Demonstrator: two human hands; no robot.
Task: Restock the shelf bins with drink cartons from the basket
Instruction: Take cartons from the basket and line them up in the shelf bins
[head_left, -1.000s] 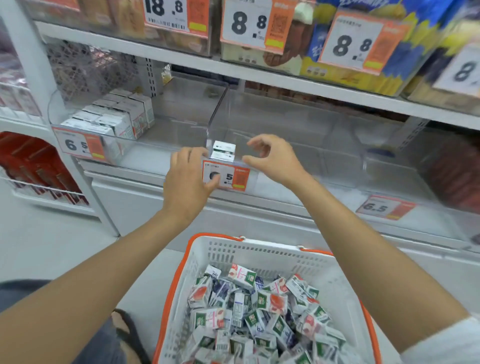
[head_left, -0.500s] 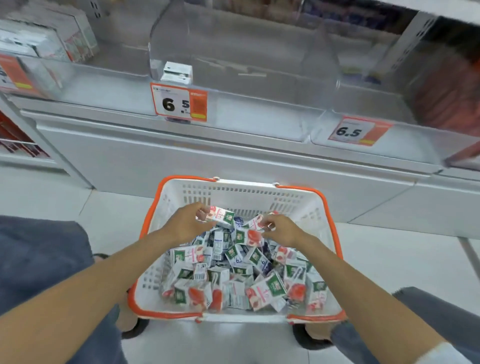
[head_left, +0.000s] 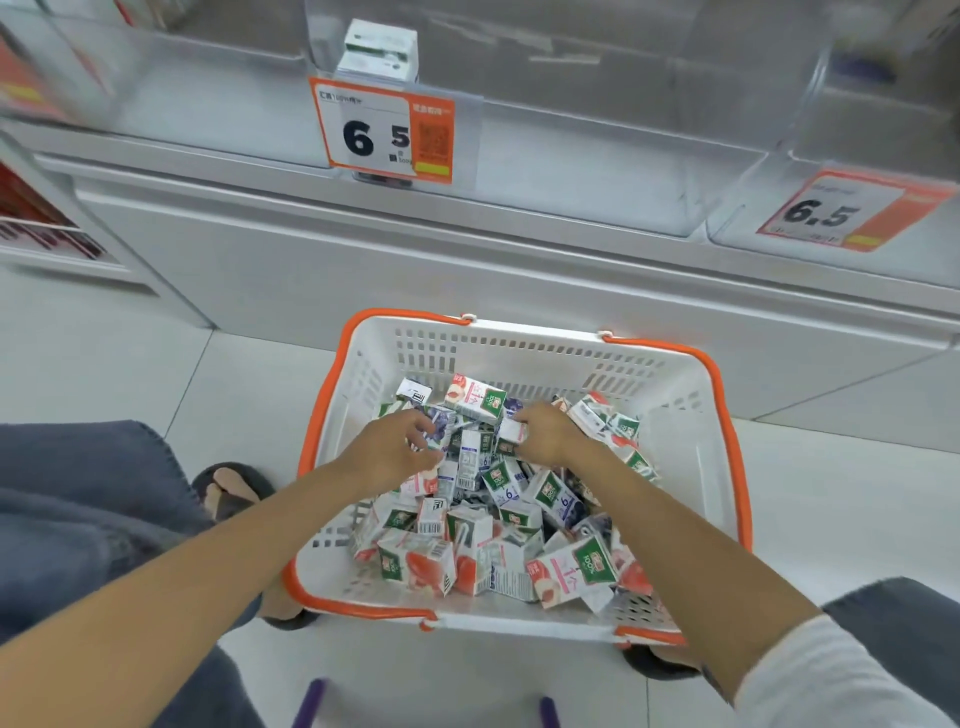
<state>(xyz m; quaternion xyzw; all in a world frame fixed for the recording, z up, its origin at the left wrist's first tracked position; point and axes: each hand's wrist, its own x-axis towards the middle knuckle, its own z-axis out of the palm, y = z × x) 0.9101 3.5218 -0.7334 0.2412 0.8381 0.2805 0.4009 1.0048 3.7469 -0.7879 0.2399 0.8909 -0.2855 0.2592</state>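
**Basket** (head_left: 519, 343) — rectangular, white moulded plastic. The walls are pierced with rows of slots, and the glossy orange handles are folded down along the rim. It stands on the floor tiles (head_left: 130, 374), which are pale and smooth with thin grout lines.

**Drink cartons** (head_left: 467, 551) — small brick-shaped packs of coated, printed card. They are white with green label panels and red, pink or purple fruit print, and some show barcodes. They lie heaped in the basket at all angles.

**Left hand** (head_left: 389, 454): inside the basket, over the far-left part of the heap. Its fingers are curled round a purple-printed carton (head_left: 439, 428).

**Right hand** (head_left: 548, 436): inside the basket, over the far middle of the heap, apart from the left hand. Thumb and fingertips pinch the end of a white carton (head_left: 514, 430).

**Shelf bin** (head_left: 597, 171): above and beyond the basket's far wall. It is clear, smooth plastic with a rounded front lip.

**Single carton** (head_left: 379, 52): upright in the bin, above the basket's far-left corner. It is white with a green band on top.

**Price tag** (head_left: 382, 132): a flat white-and-orange card reading "6 5", on the bin front above the basket's far-left corner.

**Second tag** (head_left: 841, 213): the same colours, reading "6.5", up and to the right of the basket.

**Sandal** (head_left: 228, 488): dark and rounded, just left of the basket, beside soft grey trousers (head_left: 78, 493).
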